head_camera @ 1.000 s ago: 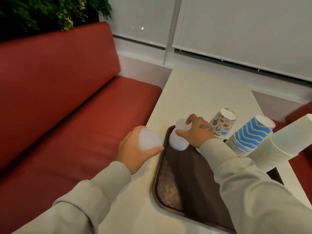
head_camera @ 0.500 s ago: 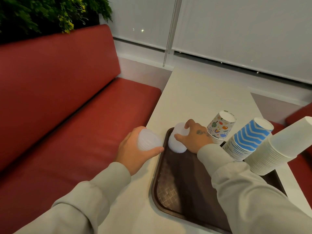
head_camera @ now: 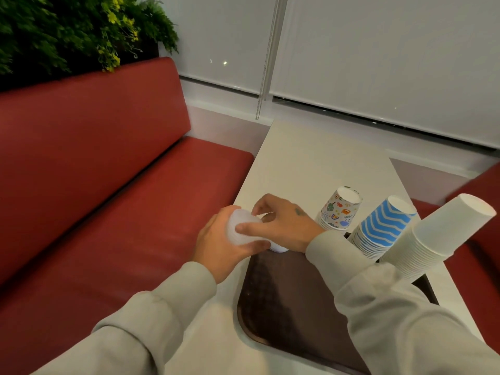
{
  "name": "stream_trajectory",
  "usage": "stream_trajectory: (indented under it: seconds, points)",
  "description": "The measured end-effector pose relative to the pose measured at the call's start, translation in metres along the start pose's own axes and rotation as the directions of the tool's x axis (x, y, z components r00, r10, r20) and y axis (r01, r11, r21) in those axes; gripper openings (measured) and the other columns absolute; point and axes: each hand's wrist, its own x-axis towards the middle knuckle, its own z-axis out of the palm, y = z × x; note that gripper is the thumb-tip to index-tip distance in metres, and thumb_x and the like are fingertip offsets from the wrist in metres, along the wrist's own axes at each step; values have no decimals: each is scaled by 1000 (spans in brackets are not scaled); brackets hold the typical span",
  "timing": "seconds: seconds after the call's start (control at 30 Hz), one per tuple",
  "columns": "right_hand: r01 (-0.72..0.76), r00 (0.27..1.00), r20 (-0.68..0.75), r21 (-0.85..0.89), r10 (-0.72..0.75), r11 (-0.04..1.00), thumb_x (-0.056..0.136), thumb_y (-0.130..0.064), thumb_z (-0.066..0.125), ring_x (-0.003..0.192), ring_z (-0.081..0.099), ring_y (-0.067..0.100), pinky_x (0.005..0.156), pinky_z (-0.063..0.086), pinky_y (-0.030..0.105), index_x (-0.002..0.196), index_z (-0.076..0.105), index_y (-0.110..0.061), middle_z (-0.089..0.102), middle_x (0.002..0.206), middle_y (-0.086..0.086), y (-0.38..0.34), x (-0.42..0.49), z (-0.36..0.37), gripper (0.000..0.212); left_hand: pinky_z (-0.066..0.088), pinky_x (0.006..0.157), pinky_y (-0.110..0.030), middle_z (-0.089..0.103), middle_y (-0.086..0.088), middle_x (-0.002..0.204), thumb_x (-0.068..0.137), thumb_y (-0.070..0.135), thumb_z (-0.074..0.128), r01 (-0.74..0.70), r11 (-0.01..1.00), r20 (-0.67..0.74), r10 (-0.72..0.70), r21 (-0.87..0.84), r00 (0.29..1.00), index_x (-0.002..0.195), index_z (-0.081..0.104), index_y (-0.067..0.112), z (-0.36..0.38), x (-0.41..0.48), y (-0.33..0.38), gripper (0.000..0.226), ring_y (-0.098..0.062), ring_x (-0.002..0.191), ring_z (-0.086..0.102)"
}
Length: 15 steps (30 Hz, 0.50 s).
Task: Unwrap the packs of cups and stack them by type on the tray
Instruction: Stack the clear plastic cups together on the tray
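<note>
A dark brown tray (head_camera: 284, 301) lies on the white table. My left hand (head_camera: 216, 247) grips a stack of clear plastic cups (head_camera: 240, 228) at the tray's far left corner. My right hand (head_camera: 278, 226) has its thumb and fingers pinched on the same clear cups. A bit of another clear cup stack (head_camera: 278, 249) shows on the tray under my right hand. Along the tray's far side stand upside-down stacks: patterned cups (head_camera: 339, 209), blue zigzag cups (head_camera: 381, 228) and plain white cups (head_camera: 438, 239).
The white table (head_camera: 311, 163) runs toward a window with drawn blinds. A red bench (head_camera: 94, 185) lies to the left, with green plants (head_camera: 67, 31) behind its backrest. Another red seat (head_camera: 476, 201) is at the right.
My right hand left the clear stack on the tray and moved left onto the clear cups in my left hand. My left hand shifted right toward the tray.
</note>
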Motion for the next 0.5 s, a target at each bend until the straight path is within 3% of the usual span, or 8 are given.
stream_trajectory:
  seconds: [0.07, 0.2, 0.33, 0.5]
  points:
    - [14, 1000, -20, -25, -14, 1000, 73, -62, 74, 101, 59, 11, 73, 45, 24, 97, 60, -29, 62, 107, -12, -4, -4, 1, 43, 40, 69, -12, 56, 17, 117, 67, 54, 83, -2, 1000, 10, 2, 16, 1000, 127, 47, 38, -1, -1, 5, 72, -4, 97, 55]
    - [31, 998, -50, 8, -30, 999, 73, -57, 75, 98, 60, 11, 71, 46, 21, 93, 60, -29, 62, 104, -10, -5, -9, 0, 37, 40, 67, -9, 58, 19, 112, 65, 55, 84, -21, 999, 31, 21, 25, 999, 121, 51, 41, -2, -4, 5, 67, -1, 94, 57]
    - [23, 996, -82, 30, -20, 999, 71, -53, 75, 99, 63, 14, 79, 53, 28, 97, 61, -30, 65, 105, -8, -3, -9, 0, 36, 46, 71, -13, 58, 20, 108, 66, 50, 86, -31, 1000, 26, 31, 3, 999, 113, 48, 46, -4, -8, 5, 60, 4, 92, 55]
    - [1, 999, -53, 49, 2, 999, 70, -58, 78, 101, 62, 14, 81, 55, 28, 97, 63, -30, 65, 106, -8, 1, -7, 0, 42, 40, 66, -8, 53, 21, 101, 68, 51, 84, -40, 998, 45, 38, 39, 998, 108, 44, 46, -2, -4, 9, 56, 3, 85, 52]
